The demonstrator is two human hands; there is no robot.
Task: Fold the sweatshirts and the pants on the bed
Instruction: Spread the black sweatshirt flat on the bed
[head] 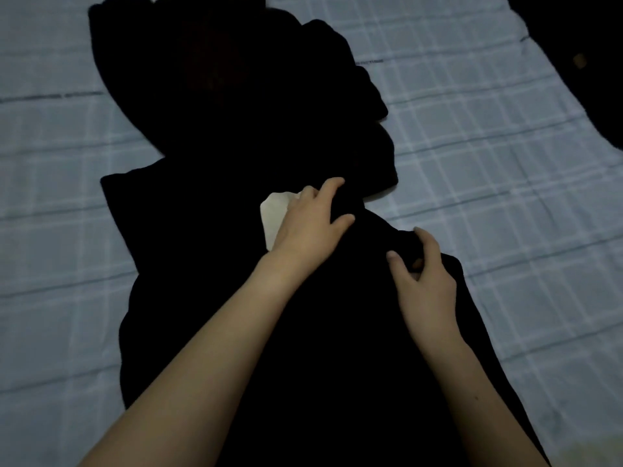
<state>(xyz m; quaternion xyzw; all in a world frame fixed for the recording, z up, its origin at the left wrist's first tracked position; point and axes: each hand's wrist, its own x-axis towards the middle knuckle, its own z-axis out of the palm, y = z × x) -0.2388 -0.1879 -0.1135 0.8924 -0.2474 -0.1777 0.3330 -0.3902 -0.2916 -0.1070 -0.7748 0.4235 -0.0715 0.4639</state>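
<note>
A black garment point(209, 264) lies spread along the middle of the bed, too dark to tell sweatshirt from pants. A white patch point(274, 214) shows on it near its upper end. My left hand point(312, 224) rests on the fabric beside that patch, fingers curled into the cloth. My right hand point(421, 267) pinches a fold at the garment's right edge between thumb and fingers. A second heap of black clothing point(219, 79) lies just beyond, touching the first.
The bed is covered by a pale blue plaid sheet point(488, 146), visible on both sides of the clothes. Another dark item point(580, 62) lies at the far right edge of the bed.
</note>
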